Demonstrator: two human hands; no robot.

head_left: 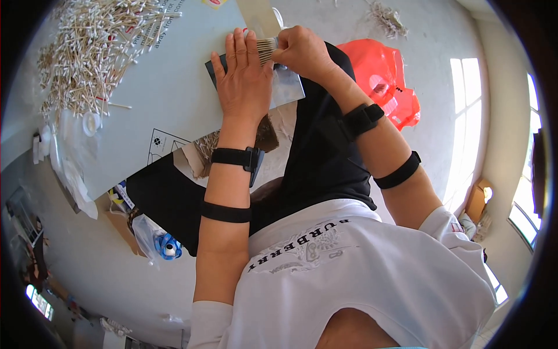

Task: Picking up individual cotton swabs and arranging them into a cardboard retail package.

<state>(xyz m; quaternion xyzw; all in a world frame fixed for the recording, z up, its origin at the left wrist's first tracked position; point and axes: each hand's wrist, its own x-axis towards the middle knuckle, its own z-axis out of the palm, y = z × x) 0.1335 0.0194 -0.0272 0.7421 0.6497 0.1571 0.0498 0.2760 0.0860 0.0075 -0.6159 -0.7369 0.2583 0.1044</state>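
My left hand (243, 75) lies flat with its fingers stretched out, over a dark flat piece (212, 71) and against the side of a row of cotton swabs (266, 49). Closed round the right end of those swabs is my right hand (301, 53). A clear plastic pouch (289, 86) sticks out below the hands at the board's edge. My fingers hide how the swabs and the pouch meet. To the far left, a big loose heap of cotton swabs (96, 55) covers the corner of the grey printed board (180, 81).
A cardboard box (189, 160) with thin sticks in it sits between my legs, partly under the board. On the floor lies a red plastic bag (378, 78) at right. Clear plastic wrap (70, 154) and a white round ring (91, 123) lie at the board's left edge.
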